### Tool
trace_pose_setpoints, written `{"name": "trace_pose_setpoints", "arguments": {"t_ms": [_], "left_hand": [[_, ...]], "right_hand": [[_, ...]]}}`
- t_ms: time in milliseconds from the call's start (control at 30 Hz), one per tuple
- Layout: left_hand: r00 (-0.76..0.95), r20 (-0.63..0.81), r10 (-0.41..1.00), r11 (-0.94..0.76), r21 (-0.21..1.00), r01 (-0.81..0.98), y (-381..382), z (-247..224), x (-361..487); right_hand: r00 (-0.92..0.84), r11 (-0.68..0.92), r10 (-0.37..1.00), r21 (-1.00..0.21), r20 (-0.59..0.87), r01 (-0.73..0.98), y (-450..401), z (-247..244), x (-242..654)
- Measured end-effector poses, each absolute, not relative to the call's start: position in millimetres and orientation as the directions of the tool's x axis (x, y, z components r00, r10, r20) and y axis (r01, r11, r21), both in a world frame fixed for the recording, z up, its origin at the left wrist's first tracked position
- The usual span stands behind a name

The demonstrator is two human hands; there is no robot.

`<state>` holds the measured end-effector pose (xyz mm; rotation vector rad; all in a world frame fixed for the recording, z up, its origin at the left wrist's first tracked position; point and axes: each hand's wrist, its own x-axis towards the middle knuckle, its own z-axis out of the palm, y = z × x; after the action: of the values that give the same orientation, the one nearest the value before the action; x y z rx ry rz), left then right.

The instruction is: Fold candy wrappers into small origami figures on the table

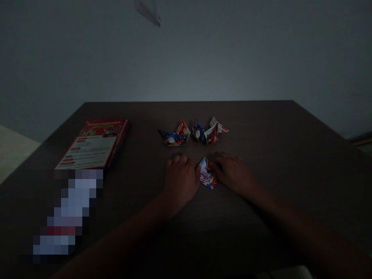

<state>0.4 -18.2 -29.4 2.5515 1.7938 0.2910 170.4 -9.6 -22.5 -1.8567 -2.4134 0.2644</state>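
A small folded piece of printed paper (207, 176), blue, white and red, lies on the dark table between my hands. My left hand (181, 180) rests palm down at its left edge, thumb touching the paper, fingers bent on the table. From the right, my right hand (232, 172) has its thumb and fingertips at the paper's upper right edge. Just beyond are two folded paper shapes with raised points, one at the left (174, 135) and one at the right (205, 132).
A stack of red and white printed sheets or booklets (93, 145) lies at the table's left. Nearer me, a pixelated pale patch covers something. The table (261, 116) ends at a grey wall.
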Motion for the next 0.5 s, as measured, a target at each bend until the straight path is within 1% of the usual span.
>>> {"name": "trace_pose_setpoints", "arguments": {"t_ms": [333,500], "left_hand": [[0.332,0.154,0.931,-0.350,0.109,0.931,-16.0,-31.0,2.5],[0.332,0.155,0.930,-0.350,0.106,0.931,-15.9,-31.3,2.4]], "right_hand": [[-0.218,0.206,0.974,-0.149,-0.066,0.967,-8.6,-22.7,167.1],[-0.213,0.199,0.974,-0.161,-0.072,0.967,-8.2,-22.8,165.7]]}}
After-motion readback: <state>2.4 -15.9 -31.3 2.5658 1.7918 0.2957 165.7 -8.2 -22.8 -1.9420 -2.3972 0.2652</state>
